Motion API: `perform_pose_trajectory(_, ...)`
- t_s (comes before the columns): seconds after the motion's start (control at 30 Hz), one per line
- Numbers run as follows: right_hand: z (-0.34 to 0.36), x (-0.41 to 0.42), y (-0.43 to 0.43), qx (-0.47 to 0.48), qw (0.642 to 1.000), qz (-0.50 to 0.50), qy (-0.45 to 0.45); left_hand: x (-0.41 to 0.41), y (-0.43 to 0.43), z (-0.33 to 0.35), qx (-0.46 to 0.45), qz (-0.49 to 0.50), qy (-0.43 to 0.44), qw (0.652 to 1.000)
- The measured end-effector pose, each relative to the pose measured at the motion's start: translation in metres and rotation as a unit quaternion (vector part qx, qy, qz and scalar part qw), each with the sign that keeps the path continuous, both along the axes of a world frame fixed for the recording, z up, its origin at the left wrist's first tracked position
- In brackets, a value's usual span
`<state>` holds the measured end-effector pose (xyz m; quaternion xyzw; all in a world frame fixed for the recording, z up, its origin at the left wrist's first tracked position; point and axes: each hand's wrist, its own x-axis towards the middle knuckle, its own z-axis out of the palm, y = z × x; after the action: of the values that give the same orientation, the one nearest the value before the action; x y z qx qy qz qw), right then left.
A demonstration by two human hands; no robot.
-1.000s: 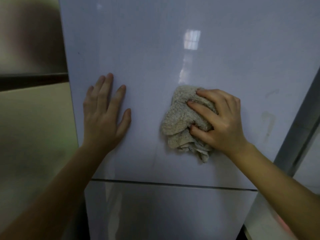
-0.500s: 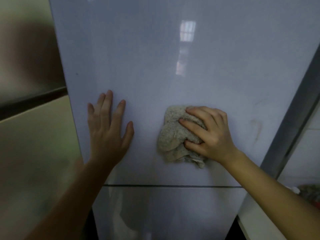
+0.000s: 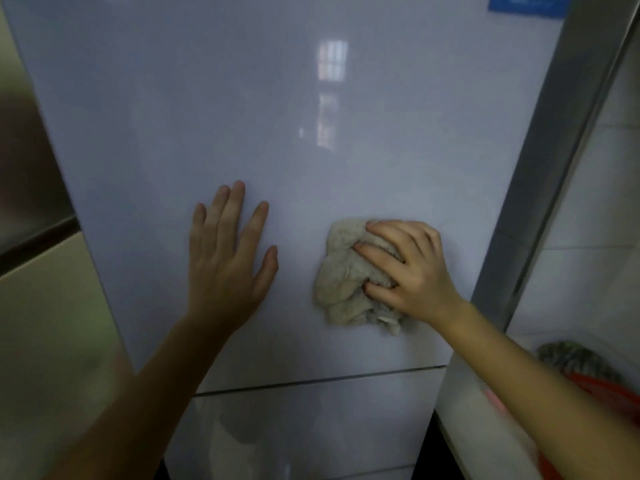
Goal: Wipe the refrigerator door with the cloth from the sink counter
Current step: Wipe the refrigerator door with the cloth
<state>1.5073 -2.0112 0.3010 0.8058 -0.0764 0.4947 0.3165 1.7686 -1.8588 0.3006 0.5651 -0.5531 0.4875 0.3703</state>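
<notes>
Door: a pale, glossy refrigerator door (image 3: 311, 116) stands upright and fills most of the view, with window glare (image 3: 331, 65) on its upper middle.
Cloth: a beige cloth (image 3: 341, 282), crumpled into a wad, is pressed against the door's lower right part, above the seam and nearer the right edge than the left.
Right hand: the right hand (image 3: 412, 271) lies over the cloth's right side. Its fingers (image 3: 381, 258) point left and curl into the folds, clamped on the wad. The forearm comes in from the lower right corner.
Left hand: the left hand (image 3: 225, 268) lies flat on bare door left of the cloth, fingers straight, slightly spread and pointing up, holding nothing. A strip of bare door lies between thumb and cloth.
Seam: a dark horizontal seam (image 3: 318, 381) crosses the door below both hands, and the left forearm passes over it.
Lower panel: a second glossy panel (image 3: 304, 431) lies under the seam.
Sticker: a blue sticker (image 3: 526, 6) sits at the door's top right corner, cut by the frame, its print unreadable.
Trim: a grey metal strip (image 3: 561, 150) runs along the door's right edge.
Wall: white tiles (image 3: 595, 202) lie right of the trim.
Counter: a pale counter (image 3: 467, 427) lies by the door's lower right edge, and the right forearm passes over it. A red thing (image 3: 606, 389) and a grey-green bundle (image 3: 571, 358) sit towards its back, too blurred to identify.
Left side: a beige surface (image 3: 45, 323) with a dark band lies beyond the door's left edge.
</notes>
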Motion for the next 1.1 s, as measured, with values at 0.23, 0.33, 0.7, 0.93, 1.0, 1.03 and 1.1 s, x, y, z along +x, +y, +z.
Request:
perform_pose_trajectory(0.23,0.031,-0.058,-0.035,0.044,0.997,-0.024,-0.062,-0.021,-0.007,-0.004,-0.008,0.050,0.033,0.998)
perform_pose_trajectory(0.33,0.023,-0.068,-0.045,0.024,0.999,0.000,-0.028,-0.032,-0.008,-0.006,-0.002,0.058,0.041,0.997)
perform_pose_trajectory(0.7,0.037,-0.091,-0.062,0.012,0.999,0.040,-0.015,-0.069,-0.022,-0.003,0.028,0.092,0.012,0.995)
perform_pose_trajectory(0.93,-0.004,-0.103,-0.073,-0.020,0.994,0.061,0.085,-0.071,-0.030,-0.009,0.033,0.111,0.028,0.993)
perform_pose_trajectory(1.0,0.001,-0.112,-0.078,-0.023,0.995,0.054,0.079,-0.071,-0.031,-0.009,0.029,0.112,0.029,0.993)
perform_pose_trajectory(1.03,0.008,-0.116,-0.079,-0.019,0.997,0.047,0.062,-0.072,-0.032,-0.009,0.028,0.112,0.031,0.993)
perform_pose_trajectory(1.1,0.024,-0.119,-0.080,-0.003,0.999,0.033,0.017,-0.073,-0.033,-0.009,0.022,0.112,0.035,0.993)
